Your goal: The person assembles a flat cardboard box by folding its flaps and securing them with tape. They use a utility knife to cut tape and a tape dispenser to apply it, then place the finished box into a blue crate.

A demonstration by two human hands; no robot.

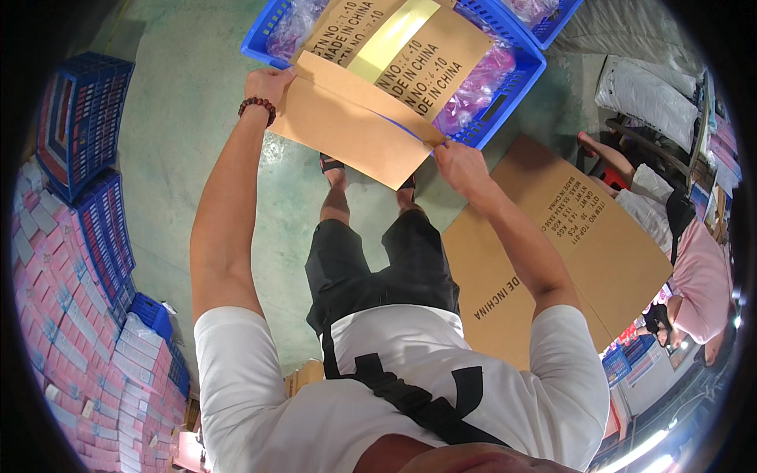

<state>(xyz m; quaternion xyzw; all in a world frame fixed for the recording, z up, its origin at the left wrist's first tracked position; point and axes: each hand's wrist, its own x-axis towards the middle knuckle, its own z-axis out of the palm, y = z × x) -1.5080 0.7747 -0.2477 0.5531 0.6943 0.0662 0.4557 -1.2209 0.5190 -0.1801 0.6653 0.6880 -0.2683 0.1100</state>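
A brown cardboard carton (359,130) with black printing and a strip of yellow tape (394,39) lies across a blue plastic crate (505,102). My left hand (270,84), with a beaded bracelet at the wrist, pinches the left end of the carton's near flap. At the flap's right end, my right hand (464,167) is closed on the edge. The flap tilts down toward me, and a narrow blue gap shows along its crease. Pink items in clear plastic bags (481,83) fill the crate beside the carton. My fingertips are partly hidden by the cardboard.
Another blue crate (556,27) adjoins at the far right. A large cardboard sheet (552,252) lies to my right. Stacked blue crates (83,118) and piles of pink boxes (87,331) line the left. A person in pink (702,268) is at the right, near a white sack (646,98).
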